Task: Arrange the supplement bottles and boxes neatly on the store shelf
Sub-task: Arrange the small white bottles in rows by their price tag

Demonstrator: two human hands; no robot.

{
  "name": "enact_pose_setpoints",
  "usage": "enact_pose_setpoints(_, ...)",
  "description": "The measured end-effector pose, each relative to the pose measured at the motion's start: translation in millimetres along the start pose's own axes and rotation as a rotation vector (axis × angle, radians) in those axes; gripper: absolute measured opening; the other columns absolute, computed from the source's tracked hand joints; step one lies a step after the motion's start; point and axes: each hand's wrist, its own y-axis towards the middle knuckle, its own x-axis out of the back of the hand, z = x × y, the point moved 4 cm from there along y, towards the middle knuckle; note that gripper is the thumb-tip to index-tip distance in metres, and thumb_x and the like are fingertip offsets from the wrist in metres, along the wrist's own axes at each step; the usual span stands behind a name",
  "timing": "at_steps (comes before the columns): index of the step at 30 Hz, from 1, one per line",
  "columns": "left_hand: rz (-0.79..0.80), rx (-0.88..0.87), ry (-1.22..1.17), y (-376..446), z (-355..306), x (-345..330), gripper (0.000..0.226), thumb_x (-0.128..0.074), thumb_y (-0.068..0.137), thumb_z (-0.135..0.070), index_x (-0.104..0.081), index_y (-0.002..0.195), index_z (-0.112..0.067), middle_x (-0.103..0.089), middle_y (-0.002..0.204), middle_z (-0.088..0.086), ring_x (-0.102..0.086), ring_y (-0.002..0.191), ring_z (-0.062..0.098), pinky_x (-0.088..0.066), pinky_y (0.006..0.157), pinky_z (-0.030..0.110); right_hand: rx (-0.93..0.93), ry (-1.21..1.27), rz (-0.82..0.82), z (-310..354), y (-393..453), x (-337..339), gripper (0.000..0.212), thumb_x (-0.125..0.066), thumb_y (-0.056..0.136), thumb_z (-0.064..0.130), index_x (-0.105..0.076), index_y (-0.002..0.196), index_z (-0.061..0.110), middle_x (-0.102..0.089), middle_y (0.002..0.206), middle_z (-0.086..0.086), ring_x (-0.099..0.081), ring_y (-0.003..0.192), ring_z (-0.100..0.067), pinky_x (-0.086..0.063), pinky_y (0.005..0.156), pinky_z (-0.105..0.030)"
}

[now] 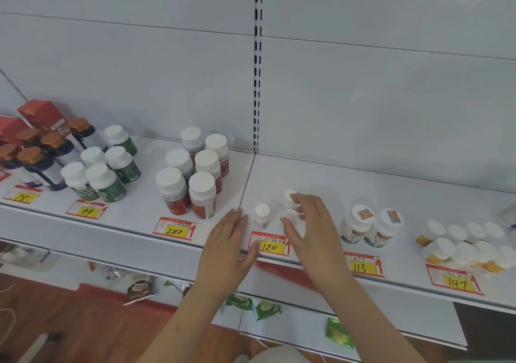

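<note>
Curling its grip over two small white bottles [290, 209] above the 120 tag [270, 246], the right hand [312, 223] is working while the left hand [227, 246] is lying flat and holding nothing on the shelf [391, 195]; neighbouring groups are already looking tidy, this cluster apparently unfinished.

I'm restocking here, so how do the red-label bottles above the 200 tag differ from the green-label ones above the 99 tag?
The red-label bottles have red wrappers and number six; the green-label bottles have dark green wrappers and number five. The red-label bottles look bulkier. Both groups stand upright in two columns with white caps.
</note>
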Motion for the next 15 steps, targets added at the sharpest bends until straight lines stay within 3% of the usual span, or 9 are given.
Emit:
enact_pose_setpoints(2,-0.016,-0.009,-0.005,1,0,0,0.065,-0.04,0.097,-0.057,-0.051,0.142,-0.011,-0.045,0.153,0.004,-0.038,0.143,0.019,-0.028,0.117,0.031,0.161,-0.168,0.006,15,10,-7,0.043,-0.067,0.09,0.024,-0.055,0.132,0.021,-0.055,0.122,0.009,-0.049,0.112,-0.012,-0.04,0.096,-0.024)
enact_pose_setpoints(5,-0.027,-0.014,-0.023,1,1,0,0.066,-0.039,0.097,-0.057,-0.052,0.142,-0.011,-0.045,0.153,0.004,-0.038,0.143,0.019,-0.028,0.117,0.031,0.355,-0.59,0.068,28,25,-25,0.053,-0.081,0.073,0.036,-0.066,0.123,0.023,-0.069,0.106,0.007,-0.06,0.096,-0.02,-0.04,0.082,-0.033)
enact_pose_setpoints(8,0.005,-0.006,-0.046,0,1,2,0.067,-0.037,0.097,-0.06,-0.051,0.143,-0.013,-0.043,0.155,0.002,-0.036,0.145,0.018,-0.028,0.118,0.032,0.359,-0.691,0.113,30,33,-34,0.033,-0.083,0.07,0.036,-0.072,0.101,0.028,-0.07,0.086,0.011,-0.06,0.087,-0.02,-0.027,0.076,-0.033)
enact_pose_setpoints(10,0.05,0.005,-0.121,0,0,6,0.067,-0.037,0.098,-0.061,-0.043,0.149,-0.017,-0.036,0.158,-0.003,-0.028,0.148,0.013,-0.023,0.121,0.03,0.262,-0.541,0.115,30,34,-27,0.024,-0.075,0.081,0.034,-0.069,0.104,0.029,-0.069,0.094,0.013,-0.059,0.094,-0.017,-0.027,0.079,-0.032)
enact_pose_setpoints(12,0.105,0.05,-0.319,0,-3,18,0.062,-0.042,0.099,-0.055,-0.032,0.153,-0.027,-0.029,0.159,-0.014,-0.02,0.149,0.002,-0.022,0.122,0.028,0.057,-0.18,0.14,30,32,-12,0.019,-0.066,0.092,0.029,-0.063,0.11,0.032,-0.065,0.104,0.019,-0.057,0.096,-0.007,-0.035,0.084,-0.029)
enact_pose_setpoints(13,0.11,0.092,-0.468,0,-5,28,0.056,-0.046,0.1,-0.048,-0.033,0.152,-0.031,-0.033,0.156,-0.019,-0.025,0.145,-0.002,-0.028,0.12,0.027,-0.045,0.033,0.15,30,28,-5,0.018,-0.064,0.094,0.025,-0.062,0.109,0.035,-0.064,0.104,0.022,-0.057,0.092,0.0,-0.041,0.083,-0.027)
enact_pose_setpoints(15,0.107,0.24,-0.814,5,-12,53,0.04,-0.049,0.102,-0.031,-0.046,0.142,-0.031,-0.054,0.138,-0.015,-0.053,0.125,-0.002,-0.049,0.104,0.026,-0.169,0.333,0.146,35,20,7,0.026,-0.062,0.095,0.017,-0.062,0.105,0.041,-0.066,0.102,0.02,-0.063,0.09,0.0,-0.051,0.081,-0.029)
